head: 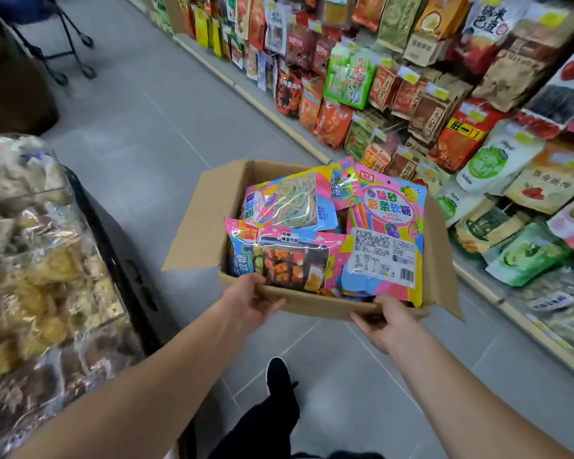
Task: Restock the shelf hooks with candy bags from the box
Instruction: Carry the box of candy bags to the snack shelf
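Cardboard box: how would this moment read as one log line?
cardboard box carried | left hand, right hand grip near edge | candy bags inside | none hung yet

A single wide-angle view looks from the person's head, forward and steeply down along a shop aisle. It sits close above the cardboard box (209, 207), which fills the middle, with both forearms running in from the bottom edge. The grey floor (140, 134) stretches away ahead, the hanging-bag shelf (444, 94) slants across the right, and bagged snacks (30, 260) crowd the left edge.
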The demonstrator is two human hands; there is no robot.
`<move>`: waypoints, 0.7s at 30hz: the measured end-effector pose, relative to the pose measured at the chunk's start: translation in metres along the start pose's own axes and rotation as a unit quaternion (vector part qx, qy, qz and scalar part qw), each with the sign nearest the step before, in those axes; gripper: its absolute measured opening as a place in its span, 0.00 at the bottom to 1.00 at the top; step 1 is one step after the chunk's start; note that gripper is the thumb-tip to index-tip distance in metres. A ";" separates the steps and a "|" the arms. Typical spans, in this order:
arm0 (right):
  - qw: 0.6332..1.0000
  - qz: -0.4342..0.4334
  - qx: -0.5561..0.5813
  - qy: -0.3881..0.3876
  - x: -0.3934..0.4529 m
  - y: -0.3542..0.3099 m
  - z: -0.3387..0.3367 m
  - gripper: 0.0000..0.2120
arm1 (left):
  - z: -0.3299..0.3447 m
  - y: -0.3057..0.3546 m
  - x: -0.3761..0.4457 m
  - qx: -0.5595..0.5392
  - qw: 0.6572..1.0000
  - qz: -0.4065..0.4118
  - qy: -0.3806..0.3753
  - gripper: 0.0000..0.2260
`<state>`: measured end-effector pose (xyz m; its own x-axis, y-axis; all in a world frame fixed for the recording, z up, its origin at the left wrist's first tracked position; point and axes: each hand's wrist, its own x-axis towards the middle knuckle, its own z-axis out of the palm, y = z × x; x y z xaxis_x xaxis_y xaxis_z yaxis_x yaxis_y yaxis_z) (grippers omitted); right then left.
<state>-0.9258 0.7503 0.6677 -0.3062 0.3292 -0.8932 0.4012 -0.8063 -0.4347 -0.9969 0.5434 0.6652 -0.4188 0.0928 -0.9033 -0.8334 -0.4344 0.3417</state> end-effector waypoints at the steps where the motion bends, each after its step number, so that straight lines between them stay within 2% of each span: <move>1: 1.000 0.001 0.001 -0.003 0.008 -0.012 0.020 0.14 | 0.010 0.019 0.010 -0.005 1.000 0.001 0.001 0.01; 5: 1.000 0.007 -0.017 -0.015 0.042 -0.066 0.110 0.10 | 0.055 0.103 0.049 -0.017 1.000 0.004 0.018 0.02; 16: 0.999 0.023 -0.041 -0.026 0.145 -0.184 0.339 0.08 | 0.160 0.309 0.161 -0.057 0.996 0.030 0.058 0.02; 21: 0.997 0.036 -0.071 -0.024 0.185 -0.235 0.442 0.10 | 0.201 0.399 0.208 -0.074 0.994 0.033 0.075 0.10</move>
<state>-1.4581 0.7838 0.6550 -0.3121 0.2459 -0.9177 0.5400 -0.7488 -0.3843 -1.4886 0.5692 0.6653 -0.4029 -0.0709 -0.9125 -0.7392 -0.5626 0.3701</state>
